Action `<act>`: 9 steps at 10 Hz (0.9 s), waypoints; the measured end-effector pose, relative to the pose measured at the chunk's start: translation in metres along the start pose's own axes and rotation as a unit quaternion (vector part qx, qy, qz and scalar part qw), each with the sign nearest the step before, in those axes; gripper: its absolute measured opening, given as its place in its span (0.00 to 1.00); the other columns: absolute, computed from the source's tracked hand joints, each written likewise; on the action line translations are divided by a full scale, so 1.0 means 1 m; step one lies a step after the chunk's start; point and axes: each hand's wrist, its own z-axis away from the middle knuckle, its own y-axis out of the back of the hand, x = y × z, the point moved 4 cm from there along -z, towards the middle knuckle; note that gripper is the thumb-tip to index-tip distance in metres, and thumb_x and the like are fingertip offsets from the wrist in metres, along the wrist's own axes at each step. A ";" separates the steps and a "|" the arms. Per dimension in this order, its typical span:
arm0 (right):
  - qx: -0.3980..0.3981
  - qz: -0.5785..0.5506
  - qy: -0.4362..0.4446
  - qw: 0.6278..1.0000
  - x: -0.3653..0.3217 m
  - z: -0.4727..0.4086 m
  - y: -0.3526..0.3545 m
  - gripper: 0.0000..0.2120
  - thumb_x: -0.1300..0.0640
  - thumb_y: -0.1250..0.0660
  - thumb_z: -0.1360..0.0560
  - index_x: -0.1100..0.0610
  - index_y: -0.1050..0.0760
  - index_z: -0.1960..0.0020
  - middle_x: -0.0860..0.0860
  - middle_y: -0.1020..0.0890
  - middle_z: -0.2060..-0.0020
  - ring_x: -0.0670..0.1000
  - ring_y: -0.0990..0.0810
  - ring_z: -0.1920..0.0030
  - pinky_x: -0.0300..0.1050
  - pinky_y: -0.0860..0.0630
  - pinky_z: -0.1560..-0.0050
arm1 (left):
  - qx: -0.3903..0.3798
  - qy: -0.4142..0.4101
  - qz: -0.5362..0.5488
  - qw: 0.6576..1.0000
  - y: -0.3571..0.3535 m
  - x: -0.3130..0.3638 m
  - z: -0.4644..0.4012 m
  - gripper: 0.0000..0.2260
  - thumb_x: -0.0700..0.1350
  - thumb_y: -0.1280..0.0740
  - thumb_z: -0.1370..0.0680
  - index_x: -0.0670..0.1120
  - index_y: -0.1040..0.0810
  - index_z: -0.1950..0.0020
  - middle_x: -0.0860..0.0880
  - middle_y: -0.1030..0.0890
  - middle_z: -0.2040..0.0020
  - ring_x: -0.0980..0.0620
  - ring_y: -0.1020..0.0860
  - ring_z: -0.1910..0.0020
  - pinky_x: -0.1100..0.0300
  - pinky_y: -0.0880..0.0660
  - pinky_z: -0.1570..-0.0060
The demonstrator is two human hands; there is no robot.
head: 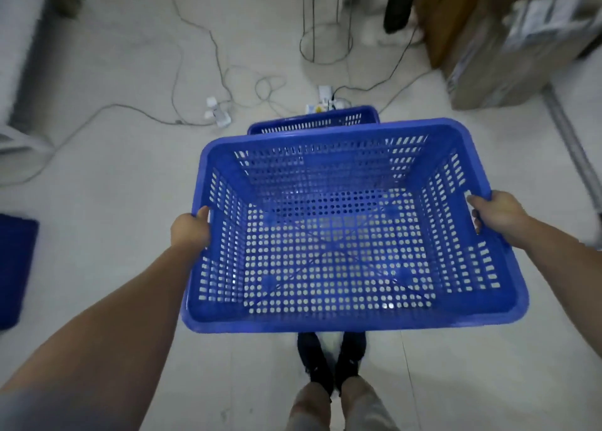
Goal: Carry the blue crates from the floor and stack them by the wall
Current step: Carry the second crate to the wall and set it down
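Left hand: your left hand [190, 230] is clenched over the left rim of the blue crate [342, 235], fingers wrapped at the handle slot.
Right hand: your right hand [496, 214] grips the opposite rim the same way, so the crate hangs between both.
Crate: it is off the floor, empty, above your shoes [330, 359], with its long axis running from hand to hand.
Second crate: another crate [312, 121] sits on the floor just beyond the carried one's far rim.
Third blue shape: a blue edge [16, 267] lies well left of the crate, too blurred to identify.
Hazard: cables [208, 72] trail beyond the second crate.
Wall: no stacking spot shows clearly.
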 end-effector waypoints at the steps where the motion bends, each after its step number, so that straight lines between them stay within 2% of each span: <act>1: 0.018 0.024 0.033 0.999 -0.055 0.026 0.060 0.21 0.52 0.38 0.19 0.68 0.24 0.60 0.62 0.22 0.71 0.59 0.25 0.71 0.48 0.28 0.67 | -0.002 -0.057 0.001 0.998 0.062 0.077 0.035 0.33 0.68 0.43 0.29 0.39 0.20 0.51 0.37 0.15 0.53 0.35 0.16 0.52 0.40 0.18 0.48; 2: 0.036 0.018 0.078 0.996 -0.111 0.054 0.119 0.25 0.51 0.38 0.19 0.71 0.23 0.64 0.64 0.22 0.73 0.60 0.24 0.72 0.50 0.26 0.64 | 0.005 -0.118 0.003 0.993 0.127 0.161 0.091 0.28 0.60 0.41 0.21 0.35 0.21 0.45 0.35 0.16 0.50 0.35 0.16 0.50 0.41 0.19 0.47; 3: 0.063 0.000 0.144 0.988 -0.170 0.092 0.179 0.28 0.50 0.40 0.17 0.67 0.27 0.69 0.61 0.25 0.78 0.60 0.25 0.73 0.50 0.27 0.65 | 0.036 -0.175 0.004 0.984 0.182 0.225 0.128 0.25 0.57 0.42 0.18 0.33 0.22 0.44 0.33 0.17 0.48 0.34 0.17 0.48 0.41 0.20 0.45; 4: 0.094 0.027 0.197 0.976 -0.220 0.137 0.235 0.35 0.47 0.42 0.17 0.64 0.28 0.77 0.58 0.24 0.82 0.60 0.22 0.71 0.48 0.29 0.65 | 0.080 -0.221 -0.011 0.972 0.237 0.278 0.162 0.24 0.55 0.43 0.18 0.34 0.21 0.46 0.32 0.17 0.48 0.33 0.17 0.48 0.42 0.20 0.45; 5: 0.155 0.080 0.199 0.964 -0.257 0.174 0.285 0.35 0.47 0.42 0.18 0.70 0.21 0.73 0.61 0.19 0.77 0.55 0.22 0.71 0.43 0.34 0.70 | 0.119 -0.256 -0.032 0.959 0.279 0.313 0.216 0.15 0.47 0.41 0.17 0.37 0.23 0.55 0.32 0.17 0.52 0.34 0.17 0.50 0.45 0.19 0.48; 6: 0.175 0.082 0.212 0.958 -0.283 0.196 0.317 0.29 0.52 0.41 0.18 0.70 0.21 0.69 0.60 0.19 0.78 0.55 0.19 0.74 0.43 0.30 0.72 | 0.163 -0.309 -0.170 0.921 0.318 0.341 0.249 0.07 0.40 0.38 0.20 0.38 0.24 0.48 0.34 0.17 0.50 0.36 0.18 0.50 0.51 0.20 0.52; 7: 0.176 0.059 0.226 0.956 -0.296 0.207 0.335 0.25 0.54 0.40 0.18 0.68 0.23 0.68 0.58 0.21 0.81 0.56 0.19 0.79 0.42 0.28 0.75 | 0.152 -0.296 0.004 0.943 0.343 0.350 0.266 0.18 0.49 0.41 0.17 0.36 0.22 0.53 0.32 0.17 0.51 0.33 0.17 0.52 0.45 0.18 0.50; 8: 0.182 0.045 0.233 0.954 -0.300 0.216 0.339 0.23 0.56 0.39 0.18 0.68 0.26 0.68 0.55 0.25 0.85 0.51 0.24 0.85 0.44 0.27 0.72 | 0.168 -0.311 0.028 0.935 0.348 0.353 0.264 0.20 0.51 0.40 0.17 0.39 0.26 0.63 0.32 0.17 0.52 0.33 0.16 0.52 0.44 0.18 0.51; 9: 0.174 0.038 0.234 0.956 -0.302 0.213 0.337 0.26 0.55 0.39 0.18 0.66 0.28 0.71 0.56 0.24 0.85 0.52 0.24 0.84 0.45 0.25 0.69 | 0.163 -0.302 0.023 0.939 0.347 0.346 0.261 0.20 0.52 0.36 0.18 0.38 0.25 0.63 0.32 0.16 0.55 0.33 0.16 0.55 0.45 0.17 0.53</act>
